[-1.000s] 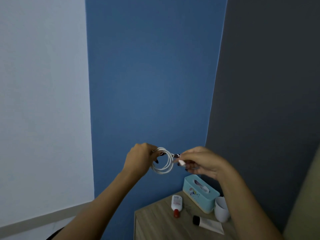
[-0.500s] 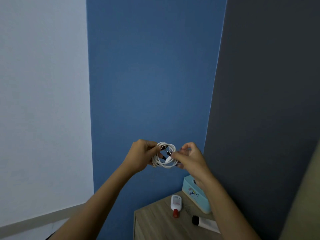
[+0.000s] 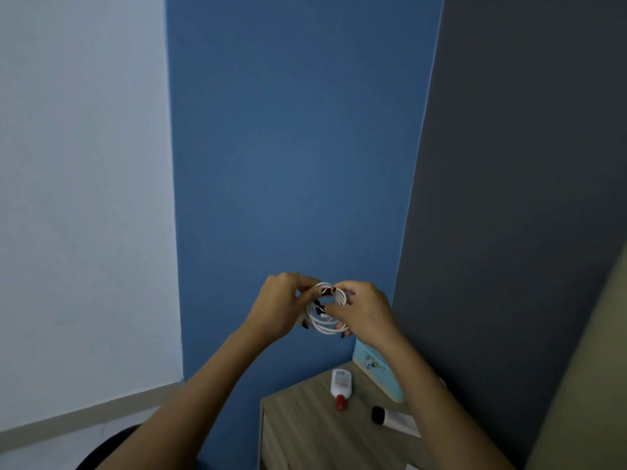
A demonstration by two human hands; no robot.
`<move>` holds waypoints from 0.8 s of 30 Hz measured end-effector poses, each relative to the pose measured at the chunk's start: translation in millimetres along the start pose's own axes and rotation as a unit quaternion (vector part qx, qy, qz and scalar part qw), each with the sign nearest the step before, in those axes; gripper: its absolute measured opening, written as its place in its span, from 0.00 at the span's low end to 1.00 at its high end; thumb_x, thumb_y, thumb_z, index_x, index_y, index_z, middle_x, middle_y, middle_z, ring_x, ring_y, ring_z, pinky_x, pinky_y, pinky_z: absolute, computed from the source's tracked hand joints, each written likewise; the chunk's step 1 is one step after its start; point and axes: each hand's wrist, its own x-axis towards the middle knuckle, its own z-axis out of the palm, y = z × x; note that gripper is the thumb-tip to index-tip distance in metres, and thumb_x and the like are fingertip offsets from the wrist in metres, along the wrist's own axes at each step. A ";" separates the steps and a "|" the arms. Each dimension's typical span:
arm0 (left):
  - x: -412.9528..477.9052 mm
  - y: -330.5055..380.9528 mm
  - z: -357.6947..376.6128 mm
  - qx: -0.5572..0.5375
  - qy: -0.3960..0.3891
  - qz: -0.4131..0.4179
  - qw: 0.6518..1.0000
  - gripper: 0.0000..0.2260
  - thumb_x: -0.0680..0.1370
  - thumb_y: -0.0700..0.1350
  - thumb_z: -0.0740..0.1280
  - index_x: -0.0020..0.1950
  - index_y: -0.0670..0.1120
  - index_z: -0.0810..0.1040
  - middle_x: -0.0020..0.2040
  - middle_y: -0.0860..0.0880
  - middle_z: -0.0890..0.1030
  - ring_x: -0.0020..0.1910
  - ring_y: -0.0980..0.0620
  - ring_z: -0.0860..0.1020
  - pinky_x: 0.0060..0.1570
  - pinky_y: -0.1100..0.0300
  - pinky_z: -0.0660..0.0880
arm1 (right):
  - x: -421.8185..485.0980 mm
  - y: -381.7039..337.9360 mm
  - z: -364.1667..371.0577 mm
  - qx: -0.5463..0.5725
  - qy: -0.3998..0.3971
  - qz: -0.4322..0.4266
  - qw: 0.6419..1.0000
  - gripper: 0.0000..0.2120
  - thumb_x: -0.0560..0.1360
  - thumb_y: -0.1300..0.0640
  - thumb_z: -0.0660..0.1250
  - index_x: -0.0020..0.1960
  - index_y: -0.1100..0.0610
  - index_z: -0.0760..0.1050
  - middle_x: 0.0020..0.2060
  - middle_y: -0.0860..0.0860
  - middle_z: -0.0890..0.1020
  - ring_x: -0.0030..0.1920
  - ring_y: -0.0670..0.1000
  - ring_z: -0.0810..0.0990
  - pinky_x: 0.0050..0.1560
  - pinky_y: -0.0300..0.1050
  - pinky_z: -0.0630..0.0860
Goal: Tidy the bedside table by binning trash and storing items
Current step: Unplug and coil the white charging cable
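Observation:
A coiled white cable [image 3: 325, 323] hangs in the air above the wooden bedside table [image 3: 298, 432]. My left hand [image 3: 276, 308] grips the left side of the coil. My right hand [image 3: 364, 312] pinches the coil's right side, thumb and fingers curled round the loops. On the table lie a white bottle with a red cap [image 3: 341, 388] and a white tube with a black cap [image 3: 395, 420]. A light blue box [image 3: 375, 371] stands at the table's back, partly hidden by my right forearm.
The table stands in a corner between a blue wall [image 3: 291, 147] and a dark grey wall [image 3: 529, 164]. A beige padded edge [image 3: 590, 368] rises at the right. A dark round shape [image 3: 112, 446] sits low on the floor at the left.
My right hand has moved left onto the coil and closed round its loops. The white cup beside the blue box is now hidden behind my right forearm.

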 end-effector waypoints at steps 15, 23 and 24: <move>-3.9 6.4 22.8 -0.111 0.011 -0.047 0.993 0.08 0.78 0.46 0.66 0.51 0.47 0.85 0.35 0.53 0.83 0.29 0.59 0.81 0.36 0.55 0.81 | -18.1 23.1 -49.5 0.327 -0.162 0.125 0.923 0.13 0.78 0.64 0.59 0.58 0.68 0.77 0.47 0.62 0.82 0.47 0.56 0.83 0.48 0.48 0.81; 0.1 9.9 30.0 -0.093 0.021 -0.070 0.993 0.11 0.78 0.49 0.67 0.39 0.46 0.83 0.26 0.48 0.81 0.25 0.52 0.78 0.31 0.56 0.74 | -11.3 23.0 -58.0 0.029 -0.064 0.022 0.997 0.07 0.76 0.56 0.67 0.48 0.57 0.83 0.37 0.49 0.85 0.36 0.49 0.83 0.39 0.42 0.79; -0.7 10.1 29.6 -0.102 0.022 -0.083 0.991 0.11 0.77 0.49 0.67 0.40 0.46 0.83 0.27 0.47 0.82 0.26 0.50 0.79 0.30 0.56 0.74 | -10.4 25.2 -56.4 0.017 -0.045 0.011 0.999 0.05 0.76 0.55 0.68 0.47 0.54 0.82 0.37 0.48 0.85 0.36 0.50 0.83 0.39 0.43 0.78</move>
